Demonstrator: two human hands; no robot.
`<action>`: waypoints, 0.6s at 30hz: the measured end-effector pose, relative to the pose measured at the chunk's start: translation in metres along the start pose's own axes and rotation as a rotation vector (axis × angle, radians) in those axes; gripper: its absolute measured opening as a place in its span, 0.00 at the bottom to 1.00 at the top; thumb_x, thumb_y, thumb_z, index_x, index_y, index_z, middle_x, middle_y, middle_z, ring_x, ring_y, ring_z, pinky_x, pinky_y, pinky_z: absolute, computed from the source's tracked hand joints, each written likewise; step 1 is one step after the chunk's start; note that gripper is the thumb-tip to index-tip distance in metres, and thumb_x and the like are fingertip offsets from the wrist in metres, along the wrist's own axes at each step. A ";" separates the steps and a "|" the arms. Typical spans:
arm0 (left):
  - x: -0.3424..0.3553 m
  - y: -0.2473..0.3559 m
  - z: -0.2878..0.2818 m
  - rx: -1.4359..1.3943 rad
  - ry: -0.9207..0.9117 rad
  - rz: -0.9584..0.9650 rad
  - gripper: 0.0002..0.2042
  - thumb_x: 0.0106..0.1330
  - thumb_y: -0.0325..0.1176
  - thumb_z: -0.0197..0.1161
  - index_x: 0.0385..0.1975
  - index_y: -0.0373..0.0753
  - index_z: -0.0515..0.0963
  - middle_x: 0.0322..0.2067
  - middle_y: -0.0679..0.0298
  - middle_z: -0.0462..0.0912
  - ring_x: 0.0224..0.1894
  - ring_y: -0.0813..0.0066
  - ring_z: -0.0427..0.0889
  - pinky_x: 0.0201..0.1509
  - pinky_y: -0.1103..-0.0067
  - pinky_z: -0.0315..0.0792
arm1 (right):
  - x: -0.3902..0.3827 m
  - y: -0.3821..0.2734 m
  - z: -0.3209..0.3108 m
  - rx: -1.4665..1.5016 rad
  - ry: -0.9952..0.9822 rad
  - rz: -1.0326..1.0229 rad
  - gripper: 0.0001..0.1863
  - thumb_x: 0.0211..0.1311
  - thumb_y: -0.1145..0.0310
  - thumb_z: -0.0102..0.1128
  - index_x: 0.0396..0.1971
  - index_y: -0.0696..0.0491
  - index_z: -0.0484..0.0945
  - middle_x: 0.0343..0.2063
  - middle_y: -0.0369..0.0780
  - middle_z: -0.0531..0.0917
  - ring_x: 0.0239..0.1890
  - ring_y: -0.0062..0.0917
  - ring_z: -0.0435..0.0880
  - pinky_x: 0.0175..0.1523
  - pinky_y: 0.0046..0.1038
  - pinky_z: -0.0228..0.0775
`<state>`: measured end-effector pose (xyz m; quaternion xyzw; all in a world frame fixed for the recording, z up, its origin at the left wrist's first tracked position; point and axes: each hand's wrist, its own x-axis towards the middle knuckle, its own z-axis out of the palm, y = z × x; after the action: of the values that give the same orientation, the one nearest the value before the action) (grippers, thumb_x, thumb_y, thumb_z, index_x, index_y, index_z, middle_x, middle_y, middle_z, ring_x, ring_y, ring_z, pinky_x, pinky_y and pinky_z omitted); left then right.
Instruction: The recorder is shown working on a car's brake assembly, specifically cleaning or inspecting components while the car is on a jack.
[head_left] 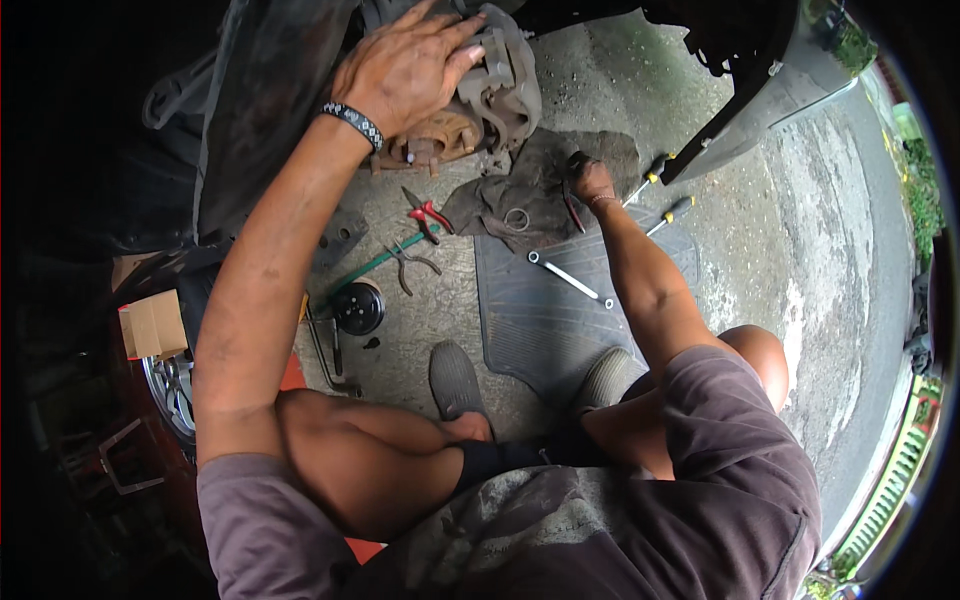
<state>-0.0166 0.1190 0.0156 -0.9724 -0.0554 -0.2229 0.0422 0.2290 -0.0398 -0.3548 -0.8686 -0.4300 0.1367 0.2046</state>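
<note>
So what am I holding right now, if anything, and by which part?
Your right hand is at a thin reddish tool; whether it grips it, and where, can't be told. Your left hand rests on the metal assembly.

The grey ribbed mat (535, 325) lay on rough concrete (445, 315). Just left of the mat sat a round black dish (358, 306); well to its left, a small brown cardboard box (152, 328). Far right of the mat, beyond grey road (850, 290), ran a green railing (878, 500).
</note>
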 end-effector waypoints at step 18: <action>-0.170 0.081 0.093 -0.607 -0.620 -0.605 0.14 0.70 0.35 0.56 0.52 0.36 0.77 0.44 0.53 0.83 0.46 0.59 0.82 0.50 0.70 0.77 | -0.083 -0.078 -0.006 0.697 -0.594 -0.108 0.11 0.53 0.64 0.71 0.29 0.56 0.82 0.25 0.41 0.83 0.25 0.29 0.81 0.33 0.29 0.73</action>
<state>-0.1186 0.0339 -0.1470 -0.9017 -0.2763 0.0670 -0.3258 0.1283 -0.0651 -0.3079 -0.6477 -0.4430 0.5054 0.3590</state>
